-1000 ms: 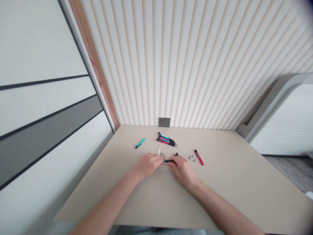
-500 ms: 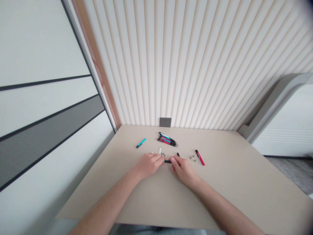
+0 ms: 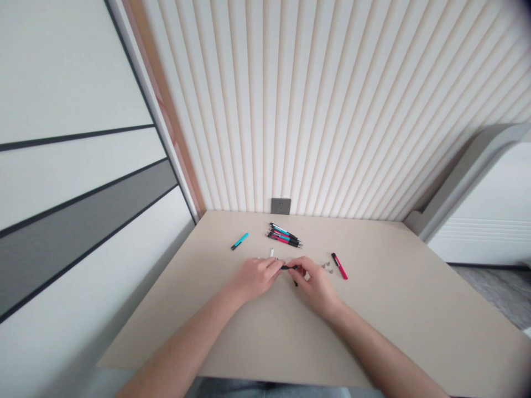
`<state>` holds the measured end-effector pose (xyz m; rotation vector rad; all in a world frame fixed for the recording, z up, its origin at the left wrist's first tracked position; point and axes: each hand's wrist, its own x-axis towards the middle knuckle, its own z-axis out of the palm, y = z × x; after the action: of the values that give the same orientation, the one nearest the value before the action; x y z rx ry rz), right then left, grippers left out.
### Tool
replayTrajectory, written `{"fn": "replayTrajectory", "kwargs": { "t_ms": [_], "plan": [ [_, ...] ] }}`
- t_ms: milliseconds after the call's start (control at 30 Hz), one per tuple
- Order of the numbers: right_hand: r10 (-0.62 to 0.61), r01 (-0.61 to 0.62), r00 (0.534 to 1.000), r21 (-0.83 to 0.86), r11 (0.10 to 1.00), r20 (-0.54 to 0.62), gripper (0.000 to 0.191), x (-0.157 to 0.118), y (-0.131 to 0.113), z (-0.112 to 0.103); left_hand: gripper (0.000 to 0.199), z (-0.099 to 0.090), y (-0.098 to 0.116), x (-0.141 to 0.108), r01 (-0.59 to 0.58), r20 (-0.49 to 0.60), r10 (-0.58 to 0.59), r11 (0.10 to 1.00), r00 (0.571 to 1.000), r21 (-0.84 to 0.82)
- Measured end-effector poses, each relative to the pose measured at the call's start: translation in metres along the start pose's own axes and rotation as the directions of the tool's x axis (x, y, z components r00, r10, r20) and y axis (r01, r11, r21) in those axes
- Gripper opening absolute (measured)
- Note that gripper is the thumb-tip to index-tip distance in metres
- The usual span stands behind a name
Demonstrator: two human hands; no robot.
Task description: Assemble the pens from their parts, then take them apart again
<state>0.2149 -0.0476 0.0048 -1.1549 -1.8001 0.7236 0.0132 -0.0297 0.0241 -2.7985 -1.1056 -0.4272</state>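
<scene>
Close together over the middle of the table, both my hands are closed on a dark pen part (image 3: 286, 268). My left hand (image 3: 255, 277) pinches its left end, and most of that end is hidden by the fingers. On the other end are the thumb and fingertips of my right hand (image 3: 316, 284). A small black piece (image 3: 296, 283) shows below the right thumb; whether the hand holds it, I cannot tell. Just beyond my left fingers lies a clear and white small part (image 3: 272, 252). Small silvery clips (image 3: 327, 265) rest right of my right hand.
Several assembled pens (image 3: 284, 235) in black, red and teal lie in a pile farther back. A teal barrel (image 3: 239, 241) is at the left, a red barrel (image 3: 339, 266) at the right. Behind the beige table (image 3: 385, 287) a dark socket (image 3: 281, 206) sits on the ribbed wall.
My right hand has shifted slightly up and its fingers have changed position on the pen part. The black piece that stuck out beyond the right hand no longer shows there; one shows below the thumb.
</scene>
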Motion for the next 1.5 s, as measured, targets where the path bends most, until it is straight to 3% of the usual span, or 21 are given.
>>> {"fn": "replayTrajectory", "kwargs": {
  "t_ms": [167,400,600,967,1200,1500],
  "plan": [
    [-0.106,0.107,0.993,0.013,0.994,-0.048,0.013,0.0,0.0,0.0,0.022,0.001,0.0,-0.001,0.06,0.003,-0.06,0.995,0.998,-0.082],
    [0.051,-0.051,0.999,-0.004,0.999,0.003,0.025,0.001,0.002,0.001,0.02,0.005,0.0,-0.001,0.03,0.036,-0.027,0.998,0.999,-0.063],
    [-0.077,0.079,0.99,0.016,0.997,-0.119,0.017,0.002,0.002,-0.007,0.02,0.001,-0.001,0.0,0.087,-0.001,-0.088,0.991,0.996,-0.104],
    [0.074,-0.068,0.968,0.031,0.997,-0.24,0.029,0.006,0.007,-0.018,0.016,-0.008,-0.006,0.0,0.134,-0.021,-0.135,0.99,0.991,-0.044],
    [-0.007,-0.032,0.973,-0.164,0.986,-0.229,0.03,0.008,0.011,-0.026,0.017,-0.007,-0.007,-0.002,0.159,0.019,-0.158,0.987,0.987,-0.012],
    [-0.167,0.135,0.985,-0.398,0.907,-0.046,0.026,0.009,0.007,-0.044,0.019,-0.007,-0.008,-0.004,0.178,0.011,-0.177,0.984,0.984,-0.021]
  ]
}}
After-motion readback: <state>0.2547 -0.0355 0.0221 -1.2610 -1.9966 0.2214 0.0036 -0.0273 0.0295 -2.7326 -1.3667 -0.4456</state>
